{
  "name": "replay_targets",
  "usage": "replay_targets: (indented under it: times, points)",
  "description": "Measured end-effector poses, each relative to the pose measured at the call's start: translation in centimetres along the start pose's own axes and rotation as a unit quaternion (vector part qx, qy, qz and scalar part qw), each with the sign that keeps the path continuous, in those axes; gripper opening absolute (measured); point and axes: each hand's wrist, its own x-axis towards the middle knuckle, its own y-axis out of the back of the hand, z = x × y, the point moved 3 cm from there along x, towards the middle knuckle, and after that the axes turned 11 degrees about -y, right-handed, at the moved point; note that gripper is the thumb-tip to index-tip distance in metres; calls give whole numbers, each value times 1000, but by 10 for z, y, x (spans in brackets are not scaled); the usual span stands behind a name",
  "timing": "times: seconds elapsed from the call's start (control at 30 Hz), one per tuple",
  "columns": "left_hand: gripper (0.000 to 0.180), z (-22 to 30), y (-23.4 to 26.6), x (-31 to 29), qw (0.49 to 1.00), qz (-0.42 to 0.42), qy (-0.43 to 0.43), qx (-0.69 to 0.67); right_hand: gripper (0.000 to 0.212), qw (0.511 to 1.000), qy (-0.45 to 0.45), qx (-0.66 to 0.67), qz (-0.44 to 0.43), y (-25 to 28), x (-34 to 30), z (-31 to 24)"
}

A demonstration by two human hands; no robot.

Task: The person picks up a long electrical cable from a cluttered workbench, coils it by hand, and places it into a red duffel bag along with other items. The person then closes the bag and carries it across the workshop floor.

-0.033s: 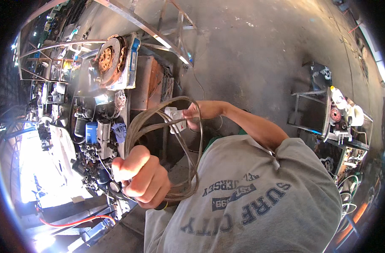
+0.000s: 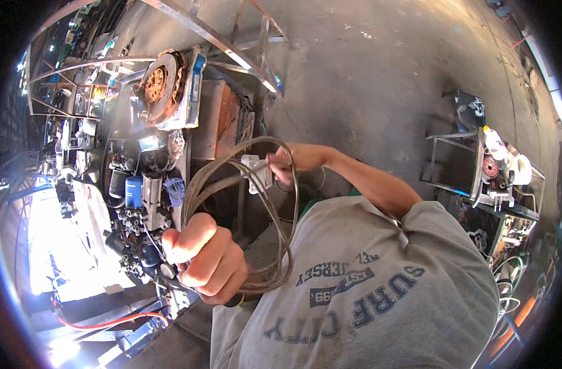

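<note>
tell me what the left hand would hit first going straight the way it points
The left hand, closed around the coiled cord, would probably meet the metal machine parts beyond its knuckles, up and left in view; depth is unclear.

Left hand [image 2: 213,263] grips a looped cable [image 2: 195,194], right hand [image 2: 291,161] at a white block [image 2: 262,175].

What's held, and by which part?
Left hand: looped cable, gripped at its lower-left side. Right hand, blurred near the white block: hold can't be told.
</note>
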Motion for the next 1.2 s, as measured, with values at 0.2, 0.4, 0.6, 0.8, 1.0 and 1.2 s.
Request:
replay_targets:
  times: [0.2, 0.4, 0.6, 0.8, 1.0, 1.2]
  points:
    - [52, -32, 31, -3, 982, -72, 125, -122, 70, 922, 156, -8, 354, 96, 11, -59]
    - [50, -48, 49, -1, 988, 93, 0, -121, 79, 815, 100, -174, 543, 153, 24, -128]
    - [32, -29, 72, -25, 970, 177, -163, -41, 77, 794, 131, -190, 563, 194, 22, -139]
    - [44, -8, 88, -32, 950, 251, -168, 73, 43, 959, -6, -280, 34, 65, -46, -226]
    - [48, 15, 102, -43, 851, 388, -280, 217, 33, 872, 284, -399, 18, -22, -76, -277]
    - [47, 73, 75, -57, 895, 153, -372, 191, 24, 924, 94, -361, -86, -39, -168, -251]
